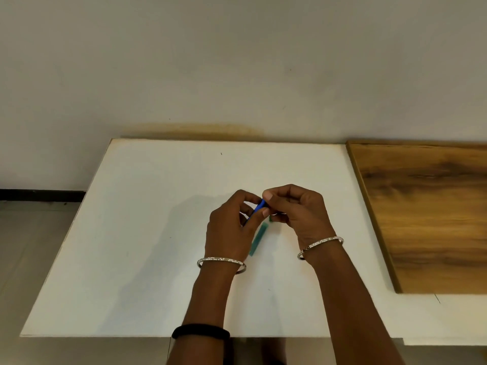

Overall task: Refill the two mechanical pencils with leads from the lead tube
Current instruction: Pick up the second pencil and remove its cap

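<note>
Two hands, yours, meet low over the white board, just past the bangles on your wrists. Nearest you, the left hand curls its fingers round the lower barrel of the blue pencil. The right hand pinches the pencil's upper end between thumb and forefinger, its other fingers tucked in; whether they hide a cap or a lead cannot be told. Just under and between the hands a green item lies flat on the board; lead tube or second pencil, it is too blurred to say. You seem to be working the pencil's top end, so hold the left grip firm, move only the right fingertips, and work over the board so a dropped lead lands in sight. Farther right lies a wooden panel, well apart.
</note>
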The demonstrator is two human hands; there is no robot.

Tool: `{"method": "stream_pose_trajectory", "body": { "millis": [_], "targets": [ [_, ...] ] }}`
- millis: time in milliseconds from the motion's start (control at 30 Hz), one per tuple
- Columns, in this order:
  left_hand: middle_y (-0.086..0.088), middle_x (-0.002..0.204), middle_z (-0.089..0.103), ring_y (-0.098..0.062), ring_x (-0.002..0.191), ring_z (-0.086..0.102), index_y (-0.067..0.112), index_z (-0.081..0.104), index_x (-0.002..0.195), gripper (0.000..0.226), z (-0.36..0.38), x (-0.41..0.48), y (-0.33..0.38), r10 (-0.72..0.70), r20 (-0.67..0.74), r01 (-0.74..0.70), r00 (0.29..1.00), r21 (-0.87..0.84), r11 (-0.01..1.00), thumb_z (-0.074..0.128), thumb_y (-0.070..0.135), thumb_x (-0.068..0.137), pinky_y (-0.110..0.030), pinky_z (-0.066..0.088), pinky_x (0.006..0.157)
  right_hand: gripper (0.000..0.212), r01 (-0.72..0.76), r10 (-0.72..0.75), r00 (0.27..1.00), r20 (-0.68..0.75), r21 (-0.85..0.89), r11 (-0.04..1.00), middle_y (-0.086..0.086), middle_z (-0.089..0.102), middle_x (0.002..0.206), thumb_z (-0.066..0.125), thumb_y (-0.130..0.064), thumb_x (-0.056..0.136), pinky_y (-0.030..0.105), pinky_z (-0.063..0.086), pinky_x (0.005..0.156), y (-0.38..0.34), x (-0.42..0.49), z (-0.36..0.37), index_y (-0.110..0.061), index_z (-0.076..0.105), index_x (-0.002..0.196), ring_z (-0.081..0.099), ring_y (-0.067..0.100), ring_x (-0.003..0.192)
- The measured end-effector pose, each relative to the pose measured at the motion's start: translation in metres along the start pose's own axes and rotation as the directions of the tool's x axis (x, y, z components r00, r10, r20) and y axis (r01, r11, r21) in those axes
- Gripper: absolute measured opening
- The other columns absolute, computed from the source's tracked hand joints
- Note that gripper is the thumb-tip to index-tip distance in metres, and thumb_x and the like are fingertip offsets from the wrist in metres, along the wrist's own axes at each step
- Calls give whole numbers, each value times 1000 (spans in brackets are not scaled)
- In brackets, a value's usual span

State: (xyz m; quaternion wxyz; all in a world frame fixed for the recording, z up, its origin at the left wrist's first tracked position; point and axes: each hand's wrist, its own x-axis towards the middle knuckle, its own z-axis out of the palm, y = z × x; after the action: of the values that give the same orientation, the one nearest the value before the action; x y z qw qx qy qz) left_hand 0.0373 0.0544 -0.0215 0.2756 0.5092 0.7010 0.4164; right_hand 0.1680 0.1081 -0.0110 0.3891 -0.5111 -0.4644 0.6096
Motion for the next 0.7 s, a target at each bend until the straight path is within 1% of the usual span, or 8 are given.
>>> {"method": "stream_pose_trajectory", "body": {
  "millis": [133,200,300,333,400,467,600,700],
  "targets": [
    [12,67,60,-8,63,55,32,63,85,10,7,-1,4,12,5,-12,1000,-6,1000,69,39,81,-9,41,56,6,-78,80,997,-20,105,991,11,75,74,77,-7,76,25,57,61,1,0,-10,-3,76,81,71,20,67],
    [11,69,61,-8,60,54,30,65,85,8,9,-1,5,-1,12,1,1000,-17,1000,69,36,81,-7,40,58,5,-97,100,995,-26,97,991,11,75,73,77,-6,76,22,54,57,1,0,-13,-3,76,79,71,20,65],
    [11,73,64,-10,65,57,26,66,84,6,11,-1,5,-14,26,14,1000,-13,1000,68,32,82,-10,40,59,2,-96,97,995,-38,42,995,12,75,73,77,-7,76,20,51,52,1,0,-16,-5,76,76,72,21,64],
    [11,74,65,-12,65,59,25,67,84,7,12,-1,5,-19,34,20,999,-12,1000,68,31,83,-13,42,60,2,-95,97,994,-42,37,995,13,75,73,77,-6,76,20,51,52,2,1,-17,-5,76,76,72,22,64],
    [10,75,65,-18,63,61,22,68,85,8,14,-1,7,-31,53,32,998,-20,999,68,30,83,-28,51,63,1,-100,103,993,-54,49,994,14,74,73,76,-4,77,21,53,54,2,1,-19,-2,76,76,72,23,63],
    [8,76,66,-22,61,62,21,68,85,8,13,-1,7,-42,58,43,997,-26,999,68,29,83,-37,53,64,3,-118,124,990,-63,83,989,15,73,72,75,-2,77,23,56,57,3,1,-17,1,75,78,71,23,62],
    [6,77,67,-22,63,63,21,68,85,9,13,-1,8,-44,88,46,995,-18,999,68,30,83,-37,53,65,9,-150,162,982,-99,121,981,16,71,67,75,-7,80,24,57,56,5,0,-18,2,75,78,69,23,57],
    [5,79,68,-22,64,64,20,70,87,12,12,-1,8,-62,102,63,993,-10,998,68,31,83,-35,52,65,9,-130,140,985,-101,99,987,14,71,68,74,-7,82,23,57,57,7,0,-18,1,75,79,70,21,57]
  ]
}}
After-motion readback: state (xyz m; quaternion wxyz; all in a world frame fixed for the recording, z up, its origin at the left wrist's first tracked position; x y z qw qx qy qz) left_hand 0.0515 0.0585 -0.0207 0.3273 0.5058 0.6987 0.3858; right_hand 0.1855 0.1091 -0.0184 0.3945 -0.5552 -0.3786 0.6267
